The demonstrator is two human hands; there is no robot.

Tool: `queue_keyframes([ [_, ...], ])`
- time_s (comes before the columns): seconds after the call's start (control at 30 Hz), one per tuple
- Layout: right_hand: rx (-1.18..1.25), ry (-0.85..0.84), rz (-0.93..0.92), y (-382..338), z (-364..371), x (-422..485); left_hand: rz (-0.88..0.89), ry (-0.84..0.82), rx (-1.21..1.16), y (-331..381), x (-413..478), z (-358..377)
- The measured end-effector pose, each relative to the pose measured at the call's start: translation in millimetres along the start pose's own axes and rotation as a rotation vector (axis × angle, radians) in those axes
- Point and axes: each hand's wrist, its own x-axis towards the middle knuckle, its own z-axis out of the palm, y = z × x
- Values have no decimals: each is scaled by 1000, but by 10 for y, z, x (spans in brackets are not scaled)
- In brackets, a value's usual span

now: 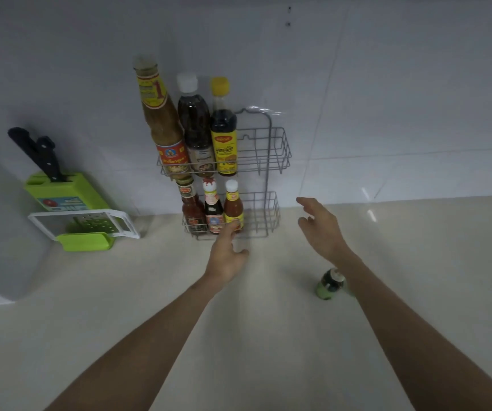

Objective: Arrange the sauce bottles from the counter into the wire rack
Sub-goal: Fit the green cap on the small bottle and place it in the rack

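Note:
A two-tier wire rack [271, 149] hangs on the white wall. Its upper tier holds a tall brown sauce bottle [160, 120], a dark bottle with a white cap [194, 123] and a yellow-capped dark bottle [223, 129]. In the lower tier stand a red chili bottle [190, 207], a dark bottle with a red label [212, 207] and a small orange sauce bottle [233, 204]. My left hand [227, 253] reaches up, fingertips touching the orange bottle's base. My right hand [320, 226] hovers open beside the rack's lower tier. A small green bottle [329, 284] stands on the counter under my right forearm.
A green knife block [64, 192] with black-handled knives leans against the wall at left. A white and green grater [84, 225] lies in front of it. The right halves of both rack tiers hold nothing. The beige counter [179, 292] stretches toward me.

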Motion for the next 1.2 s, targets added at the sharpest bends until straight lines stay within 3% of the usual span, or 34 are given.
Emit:
queue_keyframes([
  [0.13, -67, 120, 85, 550, -455, -391, 35, -142, 119, -40, -185, 535],
  [0.4, -386, -224, 281, 1641, -586, -895, 96, -380, 289, 5, -372, 1451],
  [0.57, -394, -116, 335, 1827, -444, -935, 89, -373, 303, 81, -326, 1776],
  [0.73, -272, 12, 173, 1852, -444, -889, 45, -288, 304, -30, -311, 1857],
  [0.9, -67, 74, -122, 1492, -619, -755, 27, -176, 260, 35, -312, 1773],
  [1.03, -176, -27, -383, 1124, -847, -675, 36, -135, 269, 108, -330, 1604],
  [1.2, -354, -246, -569, 821, -1048, -611, 55, -143, 261, 239, -396, 1406],
])
